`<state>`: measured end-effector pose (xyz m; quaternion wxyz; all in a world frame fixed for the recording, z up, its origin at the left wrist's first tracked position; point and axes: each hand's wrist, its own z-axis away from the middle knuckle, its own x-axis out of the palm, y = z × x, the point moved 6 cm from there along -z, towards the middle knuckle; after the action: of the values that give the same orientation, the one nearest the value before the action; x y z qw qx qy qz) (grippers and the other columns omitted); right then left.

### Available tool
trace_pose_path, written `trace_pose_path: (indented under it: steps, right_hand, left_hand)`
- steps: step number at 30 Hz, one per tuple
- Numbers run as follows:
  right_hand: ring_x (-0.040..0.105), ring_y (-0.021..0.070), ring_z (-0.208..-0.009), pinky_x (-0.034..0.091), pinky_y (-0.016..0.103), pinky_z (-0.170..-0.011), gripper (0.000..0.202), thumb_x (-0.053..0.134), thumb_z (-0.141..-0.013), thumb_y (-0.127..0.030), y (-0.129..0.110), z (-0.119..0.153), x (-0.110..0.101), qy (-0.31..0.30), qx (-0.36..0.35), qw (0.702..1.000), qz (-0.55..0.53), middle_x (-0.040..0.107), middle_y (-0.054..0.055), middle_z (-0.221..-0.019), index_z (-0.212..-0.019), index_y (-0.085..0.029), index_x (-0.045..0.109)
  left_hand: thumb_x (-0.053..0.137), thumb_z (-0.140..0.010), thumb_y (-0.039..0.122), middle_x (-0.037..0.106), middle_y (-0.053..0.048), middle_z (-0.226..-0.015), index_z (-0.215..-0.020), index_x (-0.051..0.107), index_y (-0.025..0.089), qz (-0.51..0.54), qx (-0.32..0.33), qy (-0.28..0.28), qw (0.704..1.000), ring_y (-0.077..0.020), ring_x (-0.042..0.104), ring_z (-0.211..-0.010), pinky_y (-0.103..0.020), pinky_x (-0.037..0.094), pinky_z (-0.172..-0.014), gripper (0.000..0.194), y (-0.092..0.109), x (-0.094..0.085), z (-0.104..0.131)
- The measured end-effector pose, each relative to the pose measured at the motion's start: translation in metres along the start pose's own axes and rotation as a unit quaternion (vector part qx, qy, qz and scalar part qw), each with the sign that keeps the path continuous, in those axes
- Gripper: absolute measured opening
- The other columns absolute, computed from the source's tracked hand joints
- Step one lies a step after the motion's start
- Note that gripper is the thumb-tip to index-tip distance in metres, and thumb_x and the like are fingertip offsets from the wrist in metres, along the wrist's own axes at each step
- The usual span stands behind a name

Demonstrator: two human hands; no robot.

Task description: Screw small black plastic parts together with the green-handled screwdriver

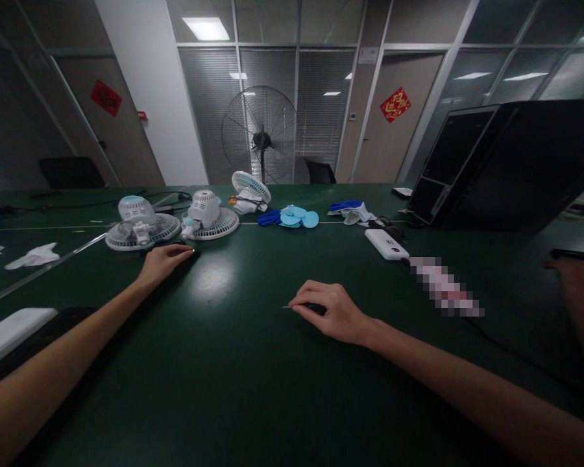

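Observation:
My right hand (331, 310) is closed around a small screwdriver (317, 308) above the green table. Its thin metal shaft points left, and part of the dark handle shows under my fingers. My left hand (165, 261) reaches out to the left, thumb and fingers pinched together. A tiny bright spot shows at its fingertips; what it holds is too small to make out. Just beyond this hand, two white fan heads (205, 209) lie face down on their grilles. A third small fan (251, 188) lies tilted farther back.
Light-blue fan blades (299, 216) and blue-and-white gloves (353, 211) lie mid-table. A white power bank (386, 244) with a cable sits to the right, before a large black case (511, 165). A white box (14, 334) is at near left. Another person's arm (581, 305) shows at far right.

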<state>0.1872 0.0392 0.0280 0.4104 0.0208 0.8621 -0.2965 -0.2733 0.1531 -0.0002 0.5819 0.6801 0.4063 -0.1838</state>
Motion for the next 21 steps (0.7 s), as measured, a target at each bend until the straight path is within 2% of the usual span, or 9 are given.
trace_pose_path:
  steps: [10,18,21]
  right_hand:
    - [0.071,0.016,-0.089,0.059,0.027,-0.073,0.018,0.066,-0.104,-0.023,-0.001,0.0,0.0,-0.002,-0.005,1.0,0.009,0.073,0.006,-0.109,-0.118,-0.02,0.076]
    - [0.071,0.0158,-0.089,0.059,0.027,-0.073,0.018,0.066,-0.103,-0.023,-0.003,0.0,-0.001,-0.008,0.003,1.0,0.009,0.073,0.006,-0.11,-0.119,-0.02,0.076]
    - [0.071,0.0154,-0.089,0.059,0.027,-0.074,0.018,0.066,-0.103,-0.022,-0.002,0.001,0.0,-0.007,0.001,1.0,0.009,0.073,0.005,-0.11,-0.118,-0.021,0.076]
  left_hand:
    - [0.073,-0.079,0.059,0.081,-0.007,-0.116,-0.112,0.083,0.023,-0.012,-0.022,-0.005,1.0,-0.031,0.073,-0.109,-0.033,0.053,-0.095,0.05,-0.003,0.001,-0.002]
    - [0.071,-0.079,0.059,0.082,-0.007,-0.111,-0.112,0.084,0.023,-0.037,-0.013,-0.007,0.999,-0.0319,0.074,-0.1,-0.032,0.055,-0.082,0.05,0.009,-0.001,0.003]
    - [0.073,-0.078,0.058,0.082,-0.008,-0.11,-0.113,0.084,0.022,-0.038,-0.036,0.007,0.999,-0.0317,0.074,-0.096,-0.033,0.055,-0.081,0.051,0.008,0.0,0.005]
